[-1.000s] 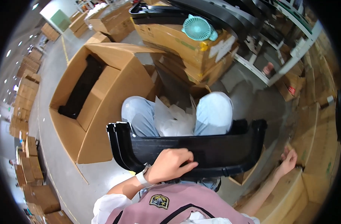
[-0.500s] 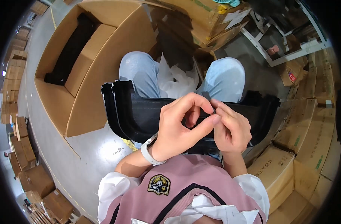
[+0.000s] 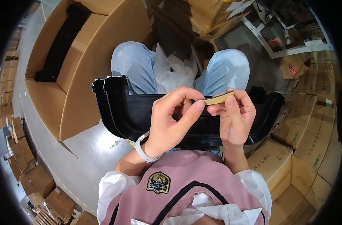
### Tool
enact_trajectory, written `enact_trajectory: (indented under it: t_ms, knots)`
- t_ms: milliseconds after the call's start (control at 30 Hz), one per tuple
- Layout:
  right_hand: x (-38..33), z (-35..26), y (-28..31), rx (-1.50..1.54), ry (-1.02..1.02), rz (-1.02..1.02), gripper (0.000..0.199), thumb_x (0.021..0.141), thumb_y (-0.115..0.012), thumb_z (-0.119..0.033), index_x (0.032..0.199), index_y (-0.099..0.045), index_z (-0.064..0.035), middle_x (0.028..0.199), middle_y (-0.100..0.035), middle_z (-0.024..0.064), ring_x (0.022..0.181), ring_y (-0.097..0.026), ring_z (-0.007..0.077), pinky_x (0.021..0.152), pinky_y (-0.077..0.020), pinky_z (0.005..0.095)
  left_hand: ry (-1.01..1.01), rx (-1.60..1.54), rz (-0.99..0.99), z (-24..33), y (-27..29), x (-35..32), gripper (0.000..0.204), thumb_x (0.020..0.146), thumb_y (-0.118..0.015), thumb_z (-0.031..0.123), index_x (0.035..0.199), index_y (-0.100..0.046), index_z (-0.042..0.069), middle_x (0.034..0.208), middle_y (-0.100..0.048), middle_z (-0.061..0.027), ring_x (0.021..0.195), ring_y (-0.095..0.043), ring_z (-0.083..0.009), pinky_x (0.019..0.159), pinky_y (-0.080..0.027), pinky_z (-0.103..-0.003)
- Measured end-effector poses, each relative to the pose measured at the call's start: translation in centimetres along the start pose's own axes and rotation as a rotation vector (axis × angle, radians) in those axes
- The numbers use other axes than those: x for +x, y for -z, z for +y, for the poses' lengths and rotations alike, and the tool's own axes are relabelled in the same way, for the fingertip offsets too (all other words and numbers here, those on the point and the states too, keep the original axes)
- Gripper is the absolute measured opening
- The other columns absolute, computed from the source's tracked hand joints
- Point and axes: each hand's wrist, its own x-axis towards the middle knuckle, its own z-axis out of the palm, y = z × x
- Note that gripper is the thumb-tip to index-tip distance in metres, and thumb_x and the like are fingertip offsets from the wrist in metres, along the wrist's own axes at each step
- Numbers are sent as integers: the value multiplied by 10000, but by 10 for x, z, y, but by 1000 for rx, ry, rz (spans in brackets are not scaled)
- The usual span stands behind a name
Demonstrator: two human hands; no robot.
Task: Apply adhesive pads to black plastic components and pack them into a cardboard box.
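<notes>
Between my two hands is a short foam strip (image 3: 217, 99), dark on one side with a tan face turned up. My left hand (image 3: 173, 118) pinches its left end between thumb and forefinger. The fingers and thumb of my right hand (image 3: 236, 116) close on its other end. Below the hands, a long black plastic panel (image 3: 141, 108) with curved, raised ends lies across my lap. My hands and the strip hide part of its middle.
An open cardboard box (image 3: 85, 75) at the left holds another black plastic part (image 3: 62, 45). White wrapping (image 3: 174, 71) lies between my knees. Closed cartons (image 3: 268, 157) stack up at the right, and a white metal frame (image 3: 261, 37) stands far right.
The strip has turned so that its tan face shows, where before only a small dark bit showed. My right hand has opened out somewhat and rotated; the hands are slightly farther apart.
</notes>
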Motion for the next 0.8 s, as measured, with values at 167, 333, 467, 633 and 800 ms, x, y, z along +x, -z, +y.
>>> enact_trajectory:
  t_ms: [167,333,467,633,800]
  knots:
    - [1,3,2,11,-65,-6,171,928,-539,-67,1028,-543,70,881,-666,191,714,-698,248,615,-582,287,40,-32,-7,-3,2,-2,67,876,-628,67,901,-612,6,641,-447,56,565,-363,-12,503,-300,-176]
    - [2,5,2,61,-103,-46,180,913,-557,-72,1013,-569,77,878,-669,187,740,-696,249,619,-565,285,121,-68,37,1,3,0,70,895,-608,63,912,-605,-5,662,-454,77,596,-368,2,531,-306,-163]
    - [6,3,0,42,-105,-46,173,909,-568,-72,1005,-585,72,884,-671,186,757,-697,251,624,-560,286,138,-71,48,2,1,6,71,894,-608,63,905,-599,-6,664,-452,79,602,-370,3,535,-304,-161]
    - [9,0,-2,-179,15,-49,169,915,-577,-72,1009,-588,69,880,-670,173,769,-681,212,647,-540,268,50,-16,36,1,4,9,53,877,-618,57,876,-595,9,640,-437,76,575,-358,5,509,-295,-165]
    - [7,4,3,-423,273,-129,77,829,-611,51,906,-612,40,891,-662,172,745,-660,194,640,-524,260,118,14,-48,-8,8,10,110,882,-633,119,893,-621,10,636,-481,63,565,-371,-4,502,-303,-182]
